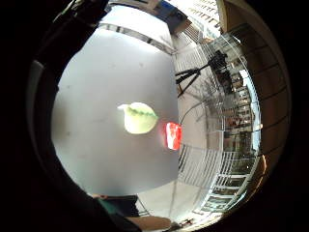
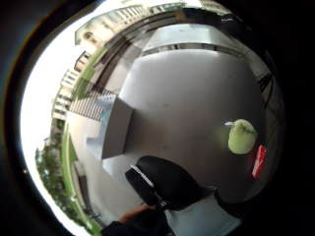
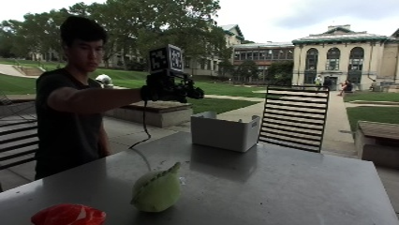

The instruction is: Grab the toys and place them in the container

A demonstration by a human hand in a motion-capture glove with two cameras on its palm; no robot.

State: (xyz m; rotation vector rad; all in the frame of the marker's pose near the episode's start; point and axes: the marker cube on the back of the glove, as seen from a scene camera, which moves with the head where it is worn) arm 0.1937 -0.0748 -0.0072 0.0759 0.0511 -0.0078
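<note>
The gloved hand (image 3: 169, 89) hangs high over the bench (image 3: 280, 187); the green toy (image 3: 156, 190) lies well below it, nearer the camera. Its grip state I cannot tell.

A grey tabletop (image 3: 268, 187) carries 3 things. A white open-topped container (image 3: 224, 132) stands toward its far edge. Nearer the camera a pale green dumpling-shaped toy (image 3: 156, 190) with a darker ridged seam sits upright, and just beside it at the near corner lies a red toy (image 3: 69, 214), possibly striped with white; the 2 appear apart.
</note>
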